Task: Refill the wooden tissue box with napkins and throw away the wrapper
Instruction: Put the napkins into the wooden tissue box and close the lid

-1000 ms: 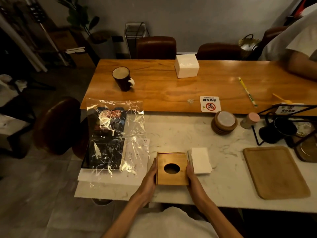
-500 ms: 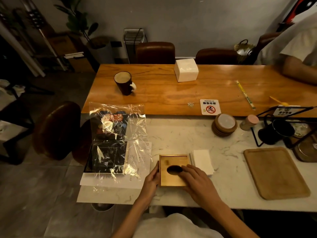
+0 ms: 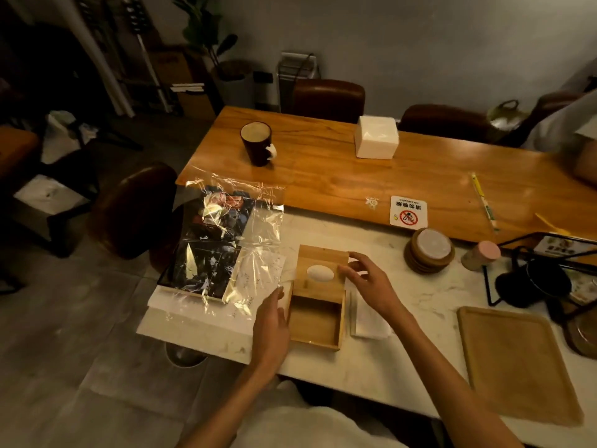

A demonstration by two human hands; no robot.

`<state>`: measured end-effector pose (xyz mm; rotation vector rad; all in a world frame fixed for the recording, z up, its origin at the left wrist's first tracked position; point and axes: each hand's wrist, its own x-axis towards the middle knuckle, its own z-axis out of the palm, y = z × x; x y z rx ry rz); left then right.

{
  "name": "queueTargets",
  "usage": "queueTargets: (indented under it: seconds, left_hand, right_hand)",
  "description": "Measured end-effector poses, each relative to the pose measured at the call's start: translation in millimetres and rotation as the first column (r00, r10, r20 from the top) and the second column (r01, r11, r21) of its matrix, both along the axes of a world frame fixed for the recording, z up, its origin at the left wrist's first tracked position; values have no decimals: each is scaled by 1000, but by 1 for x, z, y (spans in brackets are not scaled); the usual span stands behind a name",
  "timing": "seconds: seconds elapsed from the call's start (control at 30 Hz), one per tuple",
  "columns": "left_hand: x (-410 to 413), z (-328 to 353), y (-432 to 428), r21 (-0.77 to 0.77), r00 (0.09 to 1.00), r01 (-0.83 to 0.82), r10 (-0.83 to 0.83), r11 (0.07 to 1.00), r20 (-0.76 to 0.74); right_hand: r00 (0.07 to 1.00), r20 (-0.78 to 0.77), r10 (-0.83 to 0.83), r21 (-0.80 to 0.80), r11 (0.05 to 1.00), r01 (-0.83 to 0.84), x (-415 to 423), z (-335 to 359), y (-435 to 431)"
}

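Wooden tissue box (image 3: 318, 320) sits at the near edge of the marble desk (image 3: 400, 360), right in front of you, and it's open and empty inside. Your right hand (image 3: 371, 282) pinches the right edge of the lid (image 3: 321, 273), the panel with the oval hole, which is tipped up over the far side of the box. Your left hand (image 3: 273, 321) lies against the box's left wall, fingers loose, bracing rather than gripping.

My take on getting this step right: keep that left hand pressed on the wall so the box doesn't skate toward the desk edge while you take the lid away. I can't tell if the lid slides or just lifts off, so go gently and follow whichever way it gives. Park it on a bare spot beyond the box, not on the plastic.

The loose napkins (image 3: 368, 318) are touching the box on its right, so they're an easy reach. Square the stack up before dropping it in flat, or the corners will probably fold against the walls.

The clear wrapper (image 3: 245, 240) lies crinkled to the left of the box, over a dark printed sheet (image 3: 206, 263). It's light stuff, so grab it whole when you bin it.
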<state>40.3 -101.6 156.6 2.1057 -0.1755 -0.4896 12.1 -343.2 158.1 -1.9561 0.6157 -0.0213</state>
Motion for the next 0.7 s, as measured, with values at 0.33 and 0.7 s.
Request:
queueTargets:
  seconds: [0.33, 0.7]
  left_hand:
    - [-102, -9, -145, -101, 497, -514, 200, 852, -844]
    - [-95, -30, -165, -4, 732, -314, 240, 949, -638]
  right_hand:
    - [626, -634, 453, -131, 736, -665, 0, -27, -74]
    - [752, -539, 380, 64, 908, -413, -57, -35, -109]
